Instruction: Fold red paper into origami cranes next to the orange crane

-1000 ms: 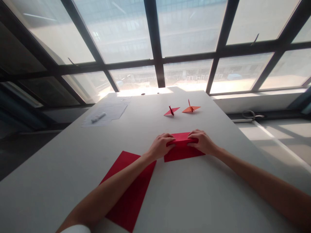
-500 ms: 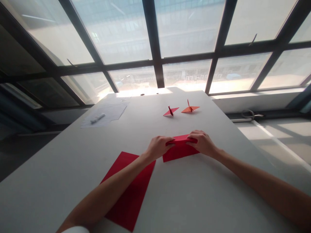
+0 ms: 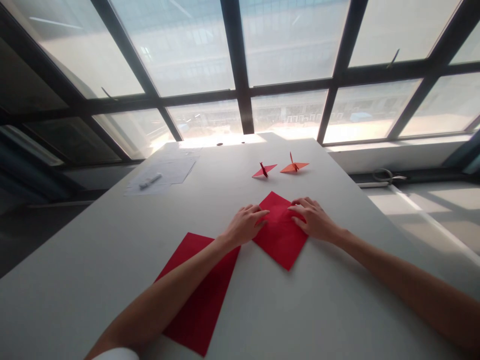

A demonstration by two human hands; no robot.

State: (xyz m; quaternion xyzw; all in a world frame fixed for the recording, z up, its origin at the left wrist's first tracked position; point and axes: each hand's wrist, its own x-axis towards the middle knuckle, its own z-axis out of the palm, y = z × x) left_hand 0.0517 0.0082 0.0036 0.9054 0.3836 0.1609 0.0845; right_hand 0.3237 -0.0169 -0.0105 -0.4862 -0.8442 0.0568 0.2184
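A square sheet of red origami paper [image 3: 282, 242] lies on the white table, turned so that one corner points toward me. My left hand [image 3: 247, 223] rests at its left corner, thumb and fingers apart over the paper. On the opposite side, my right hand [image 3: 311, 217] touches the right part of the sheet with its fingers spread. Faint creases show across the paper between the hands. Under my left forearm is a larger red sheet [image 3: 210, 295], partly hidden by the arm.
Beyond the hands stand a red folded paper crane [image 3: 264, 170] and an orange one [image 3: 295, 166]. White papers [image 3: 180, 167] lie at the far left with a white tube-like object [image 3: 150, 181] on them. Large windows rise behind the table [image 3: 112, 250].
The red paper between my hands was raised and bent in my fingers. Now it lies flat as a diamond, and both hands have loosened their grip on it.
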